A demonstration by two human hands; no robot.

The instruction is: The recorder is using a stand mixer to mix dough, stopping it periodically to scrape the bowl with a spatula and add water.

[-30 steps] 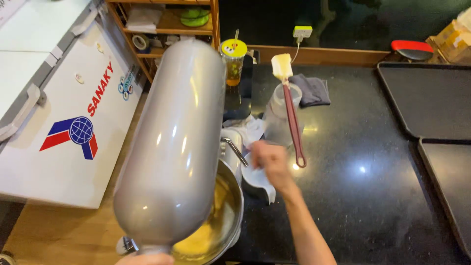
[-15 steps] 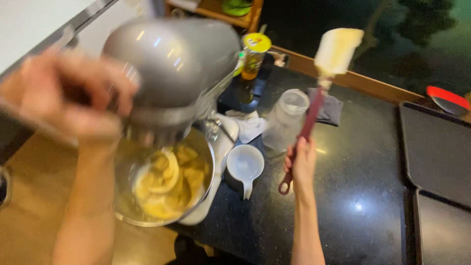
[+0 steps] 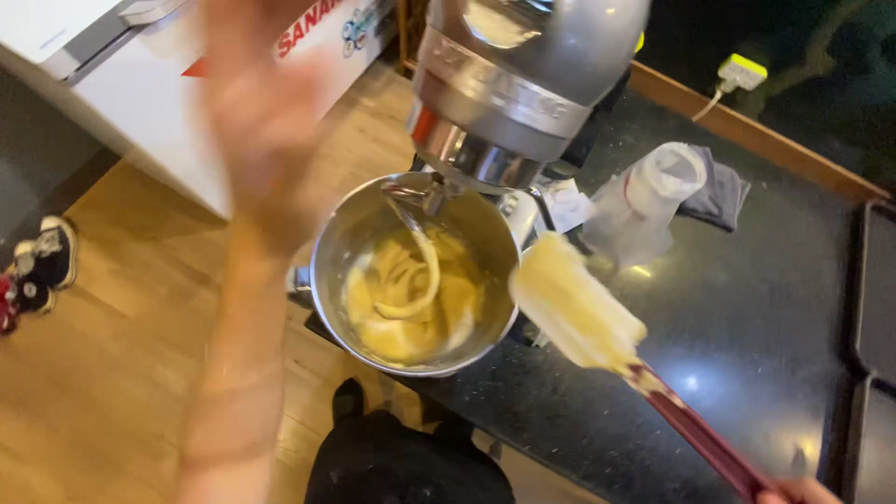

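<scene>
A grey stand mixer (image 3: pixel 523 65) has its head tilted up over a steel bowl (image 3: pixel 336 252) holding pale yellow batter (image 3: pixel 411 308), with the beater (image 3: pixel 420 271) hanging in it. My left hand (image 3: pixel 261 103), blurred and with fingers apart, is raised left of the mixer and holds nothing. My right hand (image 3: pixel 793 493) shows only at the bottom right edge, gripping the red handle of a spatula (image 3: pixel 579 308). The spatula's cream blade hovers by the bowl's right rim.
The bowl sits at the edge of a black counter (image 3: pixel 747 308). A clear plastic jug (image 3: pixel 653 196) and grey cloth (image 3: pixel 723 191) lie behind. Dark trays (image 3: pixel 877 289) line the right. A white chest freezer (image 3: pixel 140 103) and wooden floor (image 3: pixel 112 373) lie left.
My left hand came off the mixer head and swung up to the left. The spatula dropped from upright over the counter down to the bowl's right rim. The view shifted closer.
</scene>
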